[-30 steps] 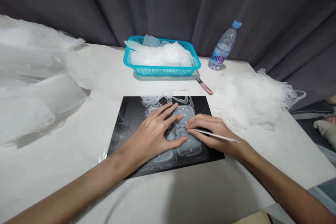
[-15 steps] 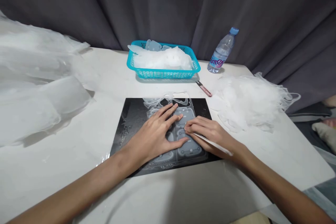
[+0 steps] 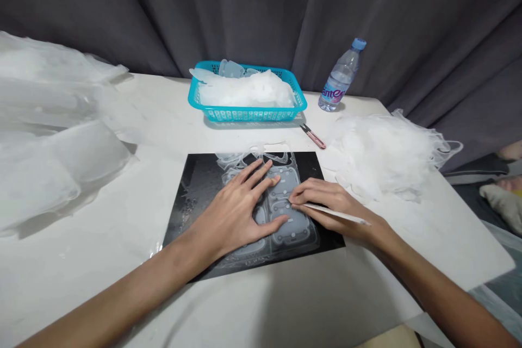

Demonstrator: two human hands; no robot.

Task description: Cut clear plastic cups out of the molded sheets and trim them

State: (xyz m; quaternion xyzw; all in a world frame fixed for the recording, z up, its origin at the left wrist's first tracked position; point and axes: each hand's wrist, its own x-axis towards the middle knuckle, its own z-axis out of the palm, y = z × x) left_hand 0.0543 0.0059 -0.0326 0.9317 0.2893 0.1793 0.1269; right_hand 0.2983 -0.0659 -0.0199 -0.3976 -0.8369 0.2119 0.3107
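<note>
A translucent sheet with moulded, rounded panels (image 3: 290,227) lies on a black mat (image 3: 196,185). My left hand (image 3: 234,209) rests flat on the sheet, fingers spread, and hides part of its left half. In my right hand (image 3: 322,198), pinched like a pen, is a thin white pen-like tool (image 3: 336,213). Its tip is by the gap between the upper and lower right panels, mostly hidden by my fingertips. Loose, cut-looking strips (image 3: 232,160) of the same clear material curl at the sheet's far edge.
A blue basket (image 3: 253,115) full of whitish translucent pieces stands at the back. Small pink-handled thread snips (image 3: 314,136) and a water bottle (image 3: 339,79) are right of it. Whitish film is heaped right (image 3: 379,152) and left (image 3: 53,157) on the white table (image 3: 122,283).
My right hand has slid slightly rightward along the gap between panels, with the pen-like tool. My left hand stays pressed on the sheet. The whole view has shifted a little.
</note>
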